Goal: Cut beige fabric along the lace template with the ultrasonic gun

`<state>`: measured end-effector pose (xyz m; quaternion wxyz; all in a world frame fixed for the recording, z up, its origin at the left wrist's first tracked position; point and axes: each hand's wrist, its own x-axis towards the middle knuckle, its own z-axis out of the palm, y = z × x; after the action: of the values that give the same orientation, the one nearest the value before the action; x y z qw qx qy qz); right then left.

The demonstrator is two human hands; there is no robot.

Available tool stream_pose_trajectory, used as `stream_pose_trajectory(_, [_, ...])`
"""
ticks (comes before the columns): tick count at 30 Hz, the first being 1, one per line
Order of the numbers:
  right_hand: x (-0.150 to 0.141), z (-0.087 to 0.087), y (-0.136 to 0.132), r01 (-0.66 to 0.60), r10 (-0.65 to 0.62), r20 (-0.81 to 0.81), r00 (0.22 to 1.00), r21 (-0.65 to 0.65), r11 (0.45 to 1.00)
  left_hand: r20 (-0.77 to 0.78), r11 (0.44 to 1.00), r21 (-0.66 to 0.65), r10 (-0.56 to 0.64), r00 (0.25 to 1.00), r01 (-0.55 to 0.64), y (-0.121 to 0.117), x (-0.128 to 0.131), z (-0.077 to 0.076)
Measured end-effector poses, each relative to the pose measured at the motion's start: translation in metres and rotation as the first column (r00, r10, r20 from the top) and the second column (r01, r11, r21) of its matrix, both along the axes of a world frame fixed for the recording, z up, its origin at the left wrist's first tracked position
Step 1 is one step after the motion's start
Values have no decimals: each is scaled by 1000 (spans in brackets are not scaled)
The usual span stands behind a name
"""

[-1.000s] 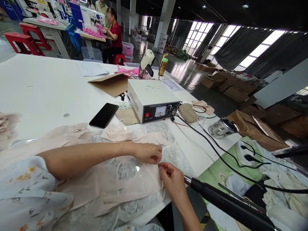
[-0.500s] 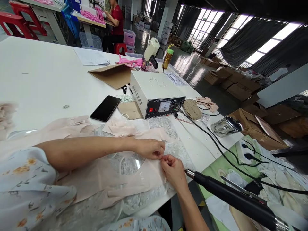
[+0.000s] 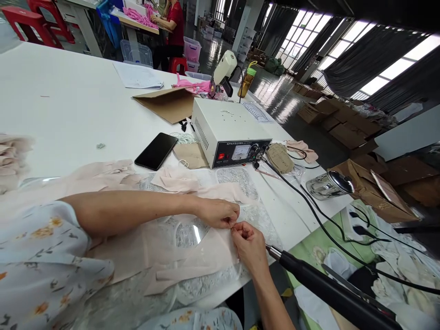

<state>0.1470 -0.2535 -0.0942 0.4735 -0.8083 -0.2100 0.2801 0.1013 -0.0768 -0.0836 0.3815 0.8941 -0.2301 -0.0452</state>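
Observation:
My left hand (image 3: 220, 213) reaches in from the left, with thumb and fingers pinched at the upper right edge of a thin pale pink fabric (image 3: 209, 250). Fingertip to fingertip with it, my right hand (image 3: 250, 243) pinches the same edge; what lies exactly between the fingers is too small to make out. Beneath the fabric is a clear sheet over a mottled grey-white surface (image 3: 202, 286). Just right of my right wrist is the metal tip of a black pen-shaped tool (image 3: 319, 279), which neither hand grips.
Behind the hands stand a white control box (image 3: 233, 133) with a dial and a black phone (image 3: 156, 151). Black cables (image 3: 305, 201) run rightward past a glass jar (image 3: 328, 184). Pink fabric strips (image 3: 178, 179) lie nearby. A co-worker in red (image 3: 176, 23) sits beyond the table.
The view has shifted slightly, so the scene appears a little further right. Both hands keep their pinch at the fabric's edge, with hardly any movement between them.

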Motion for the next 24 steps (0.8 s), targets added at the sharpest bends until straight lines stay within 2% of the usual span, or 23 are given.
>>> stream_pose_trajectory(8, [1,-6,-2,-23,23,121,992,4,1000,4,999,-3,49,999,-49,-1,-2,-1])
stream_pose_trajectory(15, [-1,-8,-15,-43,48,323,945,-21,999,54,994,25,105,993,-106,-3,-1,-6])
stream_pose_trajectory(19, [-10,-8,-41,-52,49,470,881,-6,999,115,985,48,160,980,-167,-4,-4,-9])
stream_pose_trajectory(21, [-16,-10,-53,-97,75,547,834,11,995,157,984,71,153,976,-165,-5,-9,-8])
stream_pose_trajectory(24, [-23,-13,-62,-212,148,740,656,-8,977,218,983,141,88,972,-121,-8,-20,-4])
